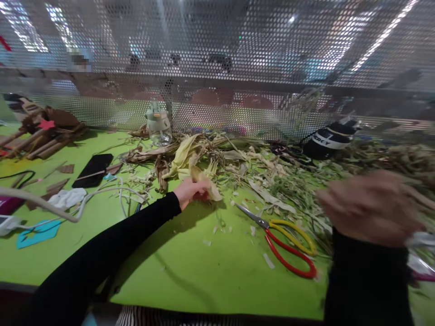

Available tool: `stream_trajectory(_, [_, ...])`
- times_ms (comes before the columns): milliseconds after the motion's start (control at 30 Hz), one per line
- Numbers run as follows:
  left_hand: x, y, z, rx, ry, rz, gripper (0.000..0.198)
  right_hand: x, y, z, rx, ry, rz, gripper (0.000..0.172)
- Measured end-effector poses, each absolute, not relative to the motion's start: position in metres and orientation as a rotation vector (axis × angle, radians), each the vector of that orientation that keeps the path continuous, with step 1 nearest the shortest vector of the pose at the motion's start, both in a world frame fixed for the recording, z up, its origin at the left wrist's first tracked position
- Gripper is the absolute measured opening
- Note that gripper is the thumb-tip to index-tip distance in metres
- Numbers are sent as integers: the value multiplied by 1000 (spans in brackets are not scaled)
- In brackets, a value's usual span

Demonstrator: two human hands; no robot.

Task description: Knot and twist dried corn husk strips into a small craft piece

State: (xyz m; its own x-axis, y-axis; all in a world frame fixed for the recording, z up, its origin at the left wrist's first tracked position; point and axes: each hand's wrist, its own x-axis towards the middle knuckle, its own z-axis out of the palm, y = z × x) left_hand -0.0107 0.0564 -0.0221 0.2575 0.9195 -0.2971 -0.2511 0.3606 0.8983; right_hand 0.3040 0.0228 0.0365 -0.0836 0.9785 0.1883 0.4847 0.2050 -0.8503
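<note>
My left hand [192,190] is closed on a pale yellow corn husk [204,179] at the near edge of a heap of dried husks and stalks [258,167] on the green table [190,267]. My right hand [369,207] is raised at the right, smeared by motion, over the litter of green stalks; its fingers cannot be made out. Scissors with red and yellow handles [287,242] lie on the table between the two hands, blades pointing toward the left hand.
A perforated metal screen [217,68] closes off the back of the table. A small clear bottle [158,124] stands by it. A black phone [92,170], white cables [68,206], a turquoise paper shape [39,232] and brown sticks [47,136] lie at the left. A black bag [328,140] sits at the right.
</note>
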Motion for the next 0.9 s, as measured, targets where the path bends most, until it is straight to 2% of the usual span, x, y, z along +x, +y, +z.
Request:
stream_trajectory(67, [-9, 52, -16, 819, 889, 925, 5, 282, 32, 36, -1471, -1738, 645, 25])
stream_trajectory(167, [-3, 43, -8, 789, 892, 922, 7, 235, 35, 30, -1545, -1835, 336, 28])
stream_trajectory(333, [6, 28, -5, 865, 869, 823, 12, 180, 21, 17, -1387, -1974, 665, 28])
stream_trajectory(567, [6, 24, 0, 839, 870, 851, 12, 179, 19, 9, -1321, -1815, 1064, 34])
stream_trajectory(700, [5, 27, -2, 836, 866, 884, 15, 180, 20, 5, -1313, -1716, 1074, 31])
stream_trajectory(900, [5, 25, -2, 974, 875, 826, 7, 175, 17, 5, -1312, -1763, 975, 28])
